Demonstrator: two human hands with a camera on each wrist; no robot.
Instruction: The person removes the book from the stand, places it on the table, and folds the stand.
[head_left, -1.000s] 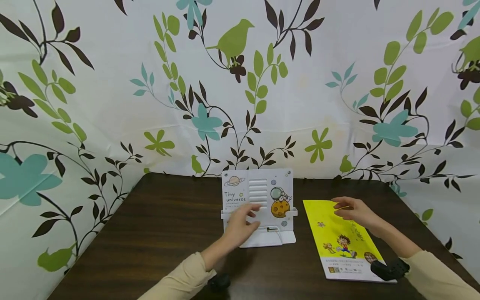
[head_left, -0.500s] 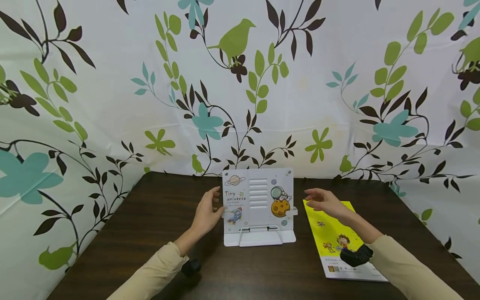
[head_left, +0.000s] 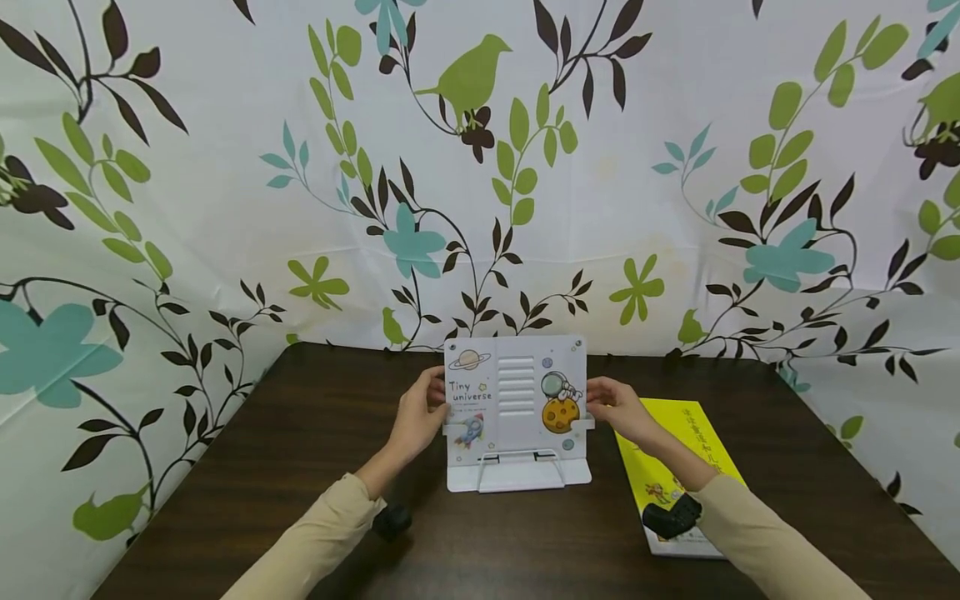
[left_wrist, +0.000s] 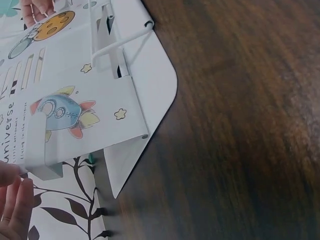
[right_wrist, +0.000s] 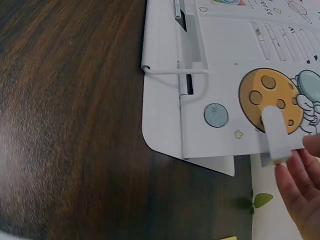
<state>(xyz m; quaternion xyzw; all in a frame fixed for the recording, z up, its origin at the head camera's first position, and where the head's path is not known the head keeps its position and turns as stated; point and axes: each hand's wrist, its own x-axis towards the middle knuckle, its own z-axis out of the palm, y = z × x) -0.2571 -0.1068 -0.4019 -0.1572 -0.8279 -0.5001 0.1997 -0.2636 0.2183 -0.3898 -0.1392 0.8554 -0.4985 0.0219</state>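
Observation:
A white book stand [head_left: 517, 433] with planet, rocket and astronaut pictures stands upright on the dark wooden table [head_left: 300, 467]. My left hand [head_left: 415, 417] grips its left edge just above the white side clip [left_wrist: 37, 145], thumb at the front and fingers partly hidden behind. On the right edge my right hand [head_left: 624, 408] pinches the panel in the same way, close to the other side clip [right_wrist: 275, 132]. A white wire holder [head_left: 521, 456] crosses the bottom of the panel, over the flat base [right_wrist: 160, 110].
A yellow book [head_left: 701, 425] with a cartoon cover lies flat at the right, partly under my right forearm. Behind the table hangs a white cloth [head_left: 600, 167] printed with leaves and birds. Dark wrist cameras [head_left: 672, 517] sit at both wrists.
My left hand has moved from in front of the stand to its left edge. The right hand has come left from over the yellow book onto the stand's right edge.

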